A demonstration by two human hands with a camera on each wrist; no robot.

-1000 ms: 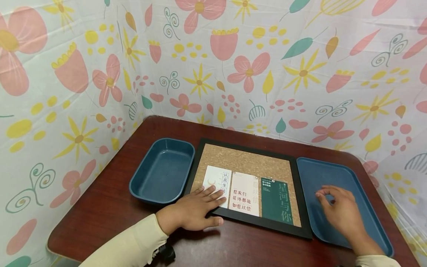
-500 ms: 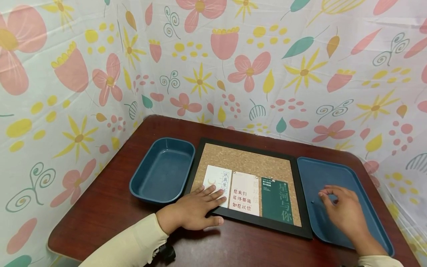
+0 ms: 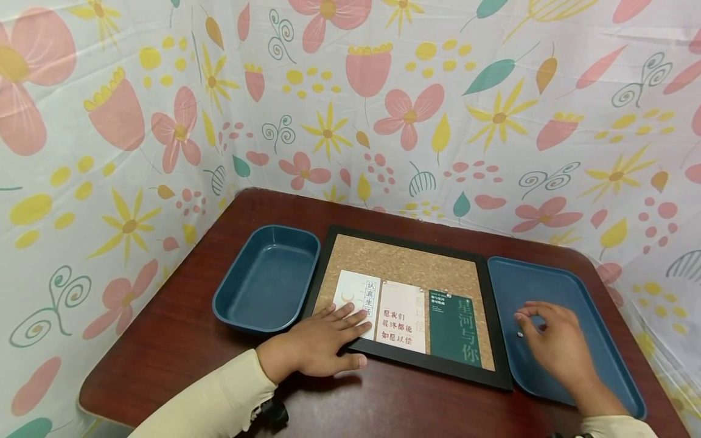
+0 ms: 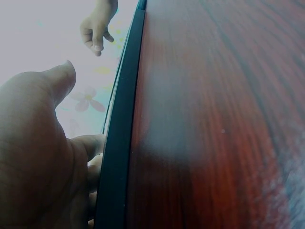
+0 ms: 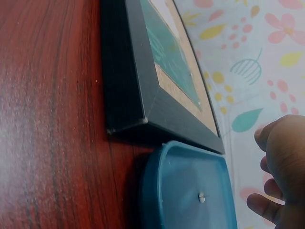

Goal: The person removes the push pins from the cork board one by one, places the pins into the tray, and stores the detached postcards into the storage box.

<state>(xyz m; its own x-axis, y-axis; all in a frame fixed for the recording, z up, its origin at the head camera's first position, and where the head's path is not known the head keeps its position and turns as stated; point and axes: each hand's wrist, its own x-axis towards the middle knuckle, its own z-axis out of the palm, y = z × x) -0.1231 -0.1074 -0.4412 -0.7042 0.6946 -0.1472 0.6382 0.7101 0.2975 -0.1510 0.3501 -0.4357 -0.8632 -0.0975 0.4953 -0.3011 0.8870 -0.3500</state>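
Observation:
In the head view, my left hand lies with fingers spread over the lower part of a white card and the front frame edge of a cork board. A pale pink card and a dark green card stand beside it on the cork. Small clear pushpins show at their top edges. My right hand hovers over the blue tray, fingers loosely bent. The right wrist view shows a gap between thumb and fingers, with one small pushpin lying in the tray below.
A deep blue rectangular bin stands at the board's left. The shallow tray adjoins the board's right side. All rest on a dark red wooden table. Floral cloth hangs behind and at the left.
My right hand shifts slightly right, then back left over the tray. A pale pushpin now shows beside its fingers; half a second ago only a small dark speck was there. My left hand stays put.

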